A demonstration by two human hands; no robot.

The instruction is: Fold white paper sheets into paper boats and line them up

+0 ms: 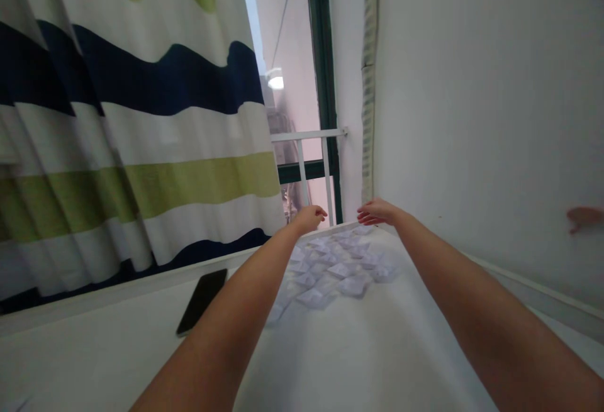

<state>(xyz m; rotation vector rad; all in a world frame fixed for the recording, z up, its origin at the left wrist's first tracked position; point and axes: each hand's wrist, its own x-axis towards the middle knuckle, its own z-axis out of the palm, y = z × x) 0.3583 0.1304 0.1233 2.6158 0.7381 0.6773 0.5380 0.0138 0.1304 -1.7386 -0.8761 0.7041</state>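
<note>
Both my arms stretch out over a white table (358, 349). My left hand (311, 216) is above the far edge of a spread of small white folded papers (342, 269); its fingers are slightly bent, apart, and nothing shows in them. Facing it across a gap, my right hand (377, 212) hovers by the far right of the papers, fingers stretched out and empty. Several of the papers have raised, pointed folds and lie close together, some overlapping. My left forearm hides part of the spread's left side.
A dark phone (202, 302) lies left of my left forearm. A striped curtain (165, 135) hangs behind the table's left side. Beyond the far end are a white railing (309, 136) and a window with a dark green frame (325, 66). A white wall (481, 97) stands at right.
</note>
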